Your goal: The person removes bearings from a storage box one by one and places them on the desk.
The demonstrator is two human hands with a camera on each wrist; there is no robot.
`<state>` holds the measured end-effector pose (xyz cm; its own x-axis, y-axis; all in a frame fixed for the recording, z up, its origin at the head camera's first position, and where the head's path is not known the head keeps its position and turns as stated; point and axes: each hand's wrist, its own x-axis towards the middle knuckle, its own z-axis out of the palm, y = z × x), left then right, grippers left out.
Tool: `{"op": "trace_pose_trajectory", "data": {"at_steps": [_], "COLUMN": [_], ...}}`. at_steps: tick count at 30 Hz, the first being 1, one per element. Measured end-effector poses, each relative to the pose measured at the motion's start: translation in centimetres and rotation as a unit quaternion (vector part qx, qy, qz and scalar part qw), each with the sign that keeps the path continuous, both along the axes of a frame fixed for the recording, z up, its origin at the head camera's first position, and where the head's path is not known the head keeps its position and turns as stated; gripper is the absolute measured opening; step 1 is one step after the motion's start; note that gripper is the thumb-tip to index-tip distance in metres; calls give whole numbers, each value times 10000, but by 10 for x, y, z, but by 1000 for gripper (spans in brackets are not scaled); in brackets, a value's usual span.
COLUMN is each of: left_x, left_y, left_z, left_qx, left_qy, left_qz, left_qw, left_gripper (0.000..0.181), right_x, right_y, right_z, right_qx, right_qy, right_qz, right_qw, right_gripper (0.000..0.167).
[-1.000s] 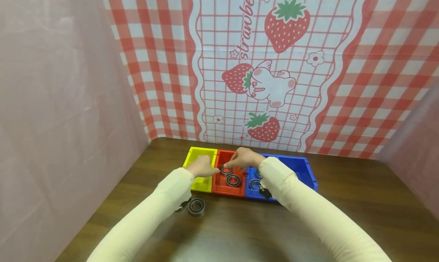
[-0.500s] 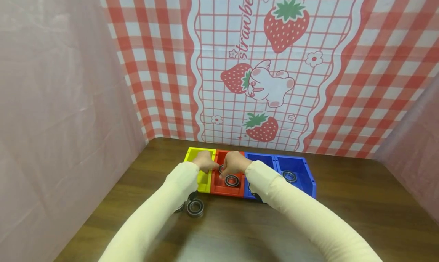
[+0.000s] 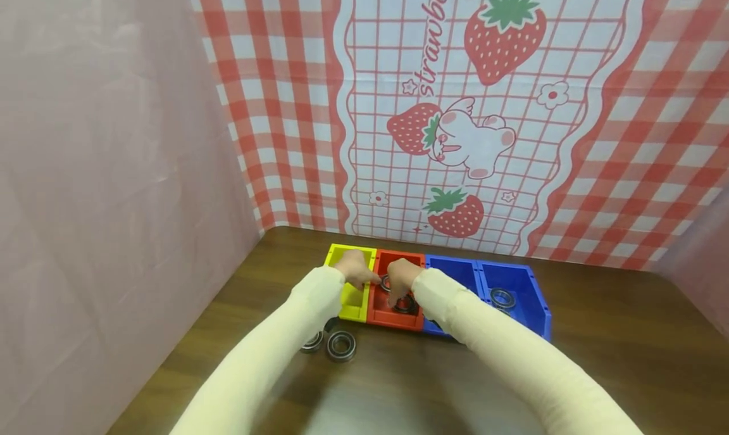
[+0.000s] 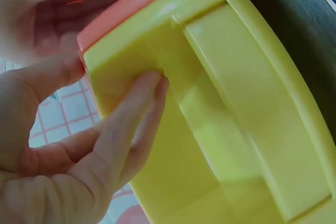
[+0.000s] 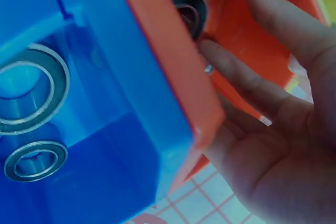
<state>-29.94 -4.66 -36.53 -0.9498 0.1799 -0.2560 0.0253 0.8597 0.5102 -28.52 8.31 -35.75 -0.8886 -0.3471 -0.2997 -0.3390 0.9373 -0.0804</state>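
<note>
Two ring-shaped ball bearings lie in the red bin (image 3: 395,321): a rear one (image 3: 386,283) and a front one (image 3: 404,305), partly hidden by my right hand (image 3: 401,278). In the right wrist view that hand's fingers are spread, with a fingertip close to a dark bearing (image 5: 197,19); contact cannot be told. My left hand (image 3: 354,269) is over the yellow bin (image 3: 354,313). In the left wrist view its thumb touches the rim near the red bin's corner, while its extended fingers (image 4: 149,87) reach over the yellow bin's interior. It holds no bearing.
Two blue bins (image 3: 543,324) adjoin on the right. A large bearing (image 5: 60,80) and a smaller bearing (image 5: 37,161) lie in blue compartments. On the brown table (image 3: 370,384), in front, are two bearings, one fully visible (image 3: 342,346). A checked strawberry cloth (image 3: 302,137) hangs behind.
My right hand has moved from the rear bearing toward the front one in the red bin. The left hand has shifted slightly toward the back. The head view has turned left.
</note>
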Motion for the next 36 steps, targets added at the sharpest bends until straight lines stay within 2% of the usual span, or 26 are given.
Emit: {"op": "trace_pose_trajectory", "data": {"at_steps": [3, 8, 14, 20, 24, 30, 36], "left_x": [1, 1, -3, -1, 2, 3, 0], "left_y": [2, 3, 3, 0, -1, -1, -1], "left_z": [1, 3, 1, 1, -1, -3, -1], "left_qx": [-78, 59, 72, 241, 365, 335, 515], "left_qy": [11, -1, -61, -71, -92, -85, -71], "left_qz": [-41, -101, 74, 195, 137, 148, 258], "left_qw": [10000, 9999, 9999, 9995, 9992, 9993, 9983], "left_gripper": [27, 23, 26, 28, 26, 26, 26], "right_x": [1, 1, -1, 5, 10, 18, 19], "right_y": [1, 2, 2, 1, 1, -5, -6], "right_z": [-5, -10, -19, -23, -26, -31, -33], "right_qx": [-49, -156, -515, -754, -975, -1100, -1151], "right_qy": [95, 313, 276, 239, 459, 650, 895], "right_qz": [16, 15, 76, 93, -179, -659, -698], "right_qw": [9999, 9994, 9983, 9968, 9940, 9896, 9869], "right_gripper": [27, 28, 31, 29, 26, 12, 9]}}
